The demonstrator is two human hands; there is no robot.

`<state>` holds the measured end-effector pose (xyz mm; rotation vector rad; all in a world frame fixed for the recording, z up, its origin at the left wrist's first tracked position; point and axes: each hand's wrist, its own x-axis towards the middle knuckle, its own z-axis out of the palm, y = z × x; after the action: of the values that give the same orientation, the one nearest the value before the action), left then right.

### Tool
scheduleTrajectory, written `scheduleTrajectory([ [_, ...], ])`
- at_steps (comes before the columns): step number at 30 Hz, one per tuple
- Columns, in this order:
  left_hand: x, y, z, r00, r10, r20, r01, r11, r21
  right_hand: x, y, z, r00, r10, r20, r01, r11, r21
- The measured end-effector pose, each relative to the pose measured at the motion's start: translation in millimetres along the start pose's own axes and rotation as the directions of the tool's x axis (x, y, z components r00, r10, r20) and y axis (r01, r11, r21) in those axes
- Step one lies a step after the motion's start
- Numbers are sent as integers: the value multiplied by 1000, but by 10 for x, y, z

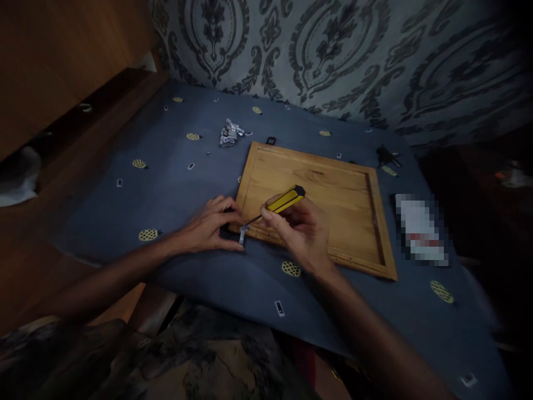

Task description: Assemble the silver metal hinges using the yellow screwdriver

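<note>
Head view: a pile of silvery metal pieces (pixel 231 133) lies beyond the left hand (pixel 212 225), whose thumb and fingers are spread around a small silvery metal fitting (pixel 242 236) at the near-left corner of a framed yellowish wooden panel (pixel 341 194). The right hand (pixel 302 230) pinches a yellow-and-black screwdriver (pixel 285 200), its tip at the fitting, and hides part of the panel. Right of the hands sits a blurred-out white packet (pixel 420 228). Beneath, the blue tabletop (pixel 104 211) bears yellow pineapple prints; beyond rises a grey damask-patterned wall (pixel 270 55).
</note>
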<state>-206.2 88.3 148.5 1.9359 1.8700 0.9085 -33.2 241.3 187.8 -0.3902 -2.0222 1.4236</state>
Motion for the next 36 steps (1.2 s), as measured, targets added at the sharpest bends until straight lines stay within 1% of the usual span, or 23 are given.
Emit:
scheduleTrajectory([
  [11, 2, -2, 5, 1000, -24, 12, 24, 1000, 6, 12, -1, 42, 1000, -6, 20, 5, 999, 49],
  [14, 6, -5, 7, 1000, -23, 15, 23, 1000, 5, 13, -26, 20, 998, -5, 63, 2, 999, 42],
  [17, 9, 0, 2, 1000, -20, 13, 20, 1000, 14, 30, -64, -11, 990, 1, 141, -8, 999, 50],
  [20, 7, 8, -5, 1000, -17, 9, 17, 1000, 18, 54, -85, -35, 981, 3, 191, -17, 997, 75],
  [25, 1, 4, 2, 1000, 0, 0, 0, 1000, 4, 51, -80, -39, 984, 35, 175, -50, 995, 83],
  [33, 7, -4, 6, 1000, 1, -1, -1, 1000, 6, 10, -90, 34, 990, 56, 132, -75, 987, 143],
  [36, 10, 10, -7, 1000, 9, -2, -9, 1000, 1, 28, -103, 27, 985, 42, 165, -65, 989, 134],
])
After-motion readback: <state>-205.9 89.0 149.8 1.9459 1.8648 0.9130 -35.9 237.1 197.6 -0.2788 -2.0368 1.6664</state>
